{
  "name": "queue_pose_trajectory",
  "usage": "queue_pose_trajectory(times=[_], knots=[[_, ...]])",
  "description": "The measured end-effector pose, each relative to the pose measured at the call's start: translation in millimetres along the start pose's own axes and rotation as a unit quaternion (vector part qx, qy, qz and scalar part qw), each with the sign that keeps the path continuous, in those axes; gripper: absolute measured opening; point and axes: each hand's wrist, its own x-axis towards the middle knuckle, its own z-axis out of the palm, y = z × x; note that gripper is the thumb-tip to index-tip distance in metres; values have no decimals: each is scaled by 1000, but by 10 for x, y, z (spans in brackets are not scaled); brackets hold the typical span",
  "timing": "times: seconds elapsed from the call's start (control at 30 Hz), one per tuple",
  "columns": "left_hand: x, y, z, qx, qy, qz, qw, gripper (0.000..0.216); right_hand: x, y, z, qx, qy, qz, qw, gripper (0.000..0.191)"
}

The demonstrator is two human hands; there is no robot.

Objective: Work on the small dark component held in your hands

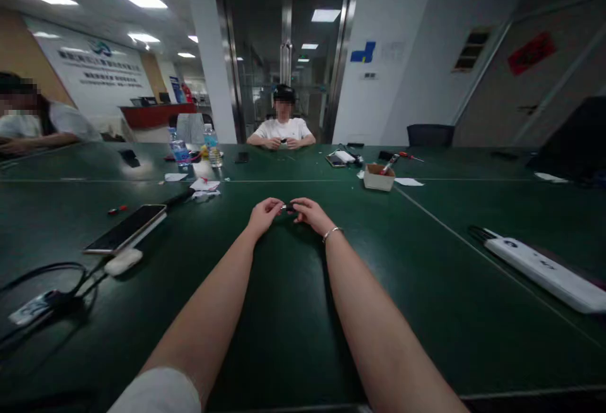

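Note:
Both my arms stretch out over the dark green table. My left hand and my right hand meet at the middle, fingers curled. Between them they pinch a small dark object, too small to name. A thin bracelet circles my right wrist. Both hands rest on or just above the tabletop.
A phone lies left of my arms, with a white adapter and black cables. A white power strip lies right. A small cardboard box, water bottles and paper scraps sit farther off. A person sits opposite, another person at far left.

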Motion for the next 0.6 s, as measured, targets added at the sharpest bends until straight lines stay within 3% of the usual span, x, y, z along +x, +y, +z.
queue_pose_trajectory(times=[0.2,0.33,0.6], knots=[[-14,45,-21,-15,2,11,1000,38,15,-1,-17,6,-7,5,1000,14],[0,18,-25,-7,-8,-14,1000,32,8,-12,-17,4,-3,12,1000,15],[-13,25,-22,157,-6,-38,987,43,-33,-31,-14,-4,-38,-14,999,27]])
